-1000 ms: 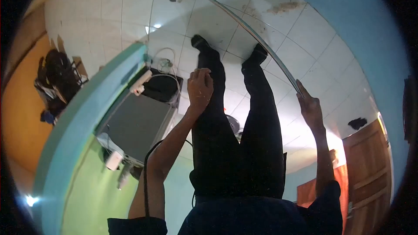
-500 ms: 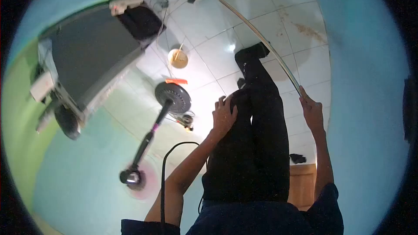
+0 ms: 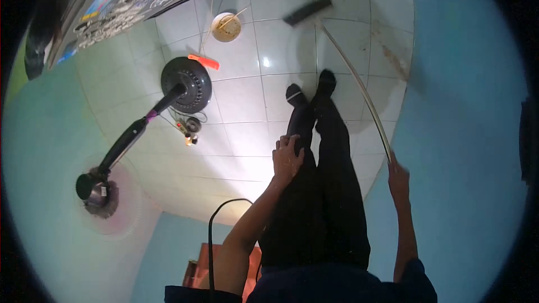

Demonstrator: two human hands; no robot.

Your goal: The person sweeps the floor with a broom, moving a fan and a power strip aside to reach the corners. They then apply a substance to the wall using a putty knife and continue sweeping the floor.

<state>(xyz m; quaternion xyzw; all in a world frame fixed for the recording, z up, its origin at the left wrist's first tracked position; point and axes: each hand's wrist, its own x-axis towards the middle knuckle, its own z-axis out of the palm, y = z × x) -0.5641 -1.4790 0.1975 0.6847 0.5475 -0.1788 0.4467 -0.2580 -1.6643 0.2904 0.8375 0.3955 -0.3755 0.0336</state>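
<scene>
My right hand (image 3: 398,179) is closed around the upper end of a long-handled broom (image 3: 362,87). The light-coloured handle slants forward and left to a dark-bristled head (image 3: 307,11), which is on the tiled floor in front of my feet. My left hand (image 3: 287,160) rests on my black-trousered leg (image 3: 303,129) near the knee, with its fingers spread and nothing in it. Both my feet (image 3: 324,83) are in dark footwear on the tiles.
At left stands a fan with a round dark base (image 3: 187,84). Near it lie an orange comb-like object (image 3: 204,61), a tub (image 3: 226,27) with a stick in it and corded items (image 3: 191,126). A large sticker-covered grey object (image 3: 129,11) is at upper left. A blue wall (image 3: 466,106) runs along my right.
The broom head has come closer and to the right, and my right hand has moved back with the handle. My feet have shifted and my view has turned. My left hand stays on my leg.
</scene>
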